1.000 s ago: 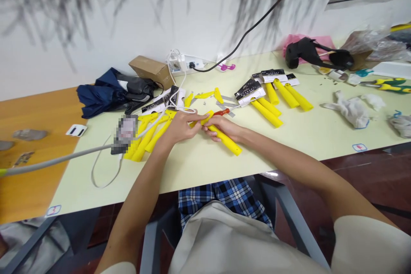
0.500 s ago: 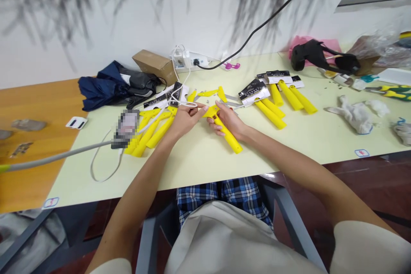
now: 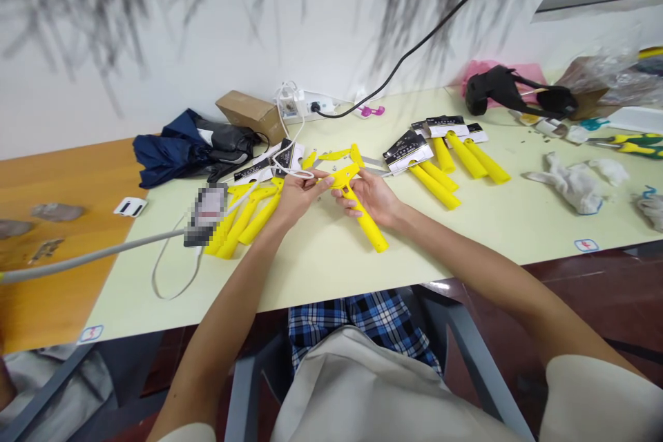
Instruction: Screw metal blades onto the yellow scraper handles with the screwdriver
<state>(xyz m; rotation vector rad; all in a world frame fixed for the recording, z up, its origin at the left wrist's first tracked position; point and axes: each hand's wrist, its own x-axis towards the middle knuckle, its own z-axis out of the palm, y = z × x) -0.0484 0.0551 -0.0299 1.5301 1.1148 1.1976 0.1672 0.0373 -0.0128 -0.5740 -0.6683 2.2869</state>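
Between my hands is a yellow T-shaped scraper (image 3: 369, 222), its handle slanting down to the right. My left hand (image 3: 300, 199) pinches the left end of its head. My right hand (image 3: 377, 197) is closed around the upper handle just below the head. Behind them on the table lie loose yellow head pieces (image 3: 334, 155) and grey metal blades. To the left, yellow scrapers (image 3: 242, 219) lie under black-and-white cards (image 3: 288, 159). On the right are more yellow handles (image 3: 439, 186) with black-and-white cards (image 3: 407, 152).
A white cable and a device (image 3: 206, 214) lie left of my left hand. Farther back are a dark blue cloth (image 3: 168, 148), a cardboard box (image 3: 248, 112) and a power strip (image 3: 315, 105). White gloves (image 3: 570, 183) and pliers (image 3: 635, 145) are at right.
The scraper's head has turned slightly in my hands, its right end now raised, and my right thumb no longer shows on top. The view has shifted a little.
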